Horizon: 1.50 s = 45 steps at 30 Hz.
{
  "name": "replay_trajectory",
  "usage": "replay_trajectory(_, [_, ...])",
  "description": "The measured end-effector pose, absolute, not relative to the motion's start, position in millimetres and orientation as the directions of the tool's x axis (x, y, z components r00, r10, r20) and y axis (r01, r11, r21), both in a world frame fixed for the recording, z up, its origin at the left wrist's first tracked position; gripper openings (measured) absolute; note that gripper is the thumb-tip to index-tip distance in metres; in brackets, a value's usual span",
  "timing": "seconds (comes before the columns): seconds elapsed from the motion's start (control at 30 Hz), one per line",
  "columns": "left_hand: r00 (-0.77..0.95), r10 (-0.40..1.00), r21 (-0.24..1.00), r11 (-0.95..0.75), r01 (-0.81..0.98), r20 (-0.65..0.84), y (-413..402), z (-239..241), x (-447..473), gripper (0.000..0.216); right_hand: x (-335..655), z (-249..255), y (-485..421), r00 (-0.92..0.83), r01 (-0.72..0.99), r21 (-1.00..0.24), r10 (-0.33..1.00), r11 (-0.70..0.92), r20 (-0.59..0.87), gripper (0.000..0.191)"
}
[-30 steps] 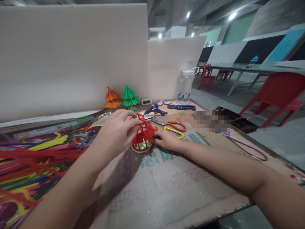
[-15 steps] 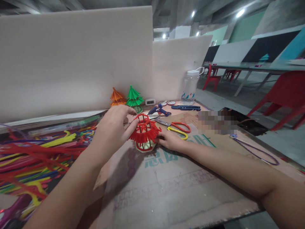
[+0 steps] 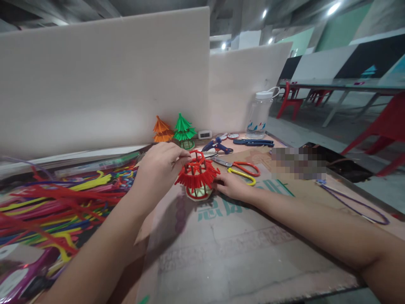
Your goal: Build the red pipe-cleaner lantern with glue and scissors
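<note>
Red lantern (image 3: 198,176), frame centre, on desk (image 3: 240,253): left hand (image 3: 158,166) grip pinches its top ring, right hand (image 3: 232,188) steadies the base, grip unclear; judged mid-shaping, next needs gentle bending.

Table (image 3: 348,182): cardboard (image 3: 221,253), red lantern (image 3: 198,177), scissors (image 3: 242,169), glue gun (image 3: 217,146), bottle (image 3: 259,114), pipe cleaners (image 3: 57,202)

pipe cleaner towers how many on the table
3: red tower between the left hand and right hand; orange tower and green tower side by side at the white board.

three pipe-cleaner pagodas (image 3: 198,177), one scissors (image 3: 242,169), one water bottle (image 3: 260,114)
</note>
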<state>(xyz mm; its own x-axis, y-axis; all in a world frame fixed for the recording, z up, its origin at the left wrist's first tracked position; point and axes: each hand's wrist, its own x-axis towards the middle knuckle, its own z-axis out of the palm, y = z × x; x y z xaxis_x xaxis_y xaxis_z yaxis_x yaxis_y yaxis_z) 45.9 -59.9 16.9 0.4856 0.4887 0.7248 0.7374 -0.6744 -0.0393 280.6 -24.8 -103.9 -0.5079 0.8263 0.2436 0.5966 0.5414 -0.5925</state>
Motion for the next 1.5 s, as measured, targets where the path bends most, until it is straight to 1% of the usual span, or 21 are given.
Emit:
replay_trajectory(0.1, [0.506, 0.503, -0.049, -0.673, 0.738, 0.701, -60, 16, 47, 0.009, 281, -103, -26, -0.5, 0.607, -0.589, 0.833, 0.533, 0.239, 0.016])
replay_trajectory(0.27, [0.532, 0.53, -0.055, -0.672, 0.738, 0.66, -61, 14, 49, 0.019, 280, -101, -27, -0.498, 0.615, -0.581, 0.834, 0.533, 0.238, 0.016])
replay_trajectory(0.43, [0.594, 0.463, -0.103, -0.726, 0.679, 0.658, -57, 8, 51, 0.015, 280, -102, -26, -0.495, 0.62, -0.577, 0.836, 0.531, 0.238, 0.016])
replay_trajectory(0.87, [0.612, 0.478, -0.107, -0.727, 0.678, 0.63, -61, 11, 51, 0.018, 281, -106, -24, -0.497, 0.614, -0.562, 0.825, 0.553, 0.269, 0.013])
replay_trajectory(1.03, [0.495, 0.54, -0.028, -0.656, 0.754, 0.681, -67, 22, 45, 0.017, 284, -112, -19, -0.433, 0.636, -0.564, 0.848, 0.527, 0.304, 0.016])
replay_trajectory(1.2, [0.413, 0.624, 0.017, -0.564, 0.825, 0.664, -66, 32, 30, 0.022, 286, -114, -16, -0.41, 0.657, -0.551, 0.857, 0.514, 0.312, 0.016])
replay_trajectory(1.33, [0.327, 0.714, 0.088, -0.477, 0.875, 0.619, -61, 37, 9, 0.021, 286, -111, -17, -0.412, 0.668, -0.541, 0.859, 0.511, 0.303, 0.017])
replay_trajectory(1.5, [0.198, 0.835, 0.25, -0.366, 0.897, 0.514, -62, 31, -22, 0.018, 285, -109, -17, -0.395, 0.681, -0.54, 0.869, 0.495, 0.298, 0.018])
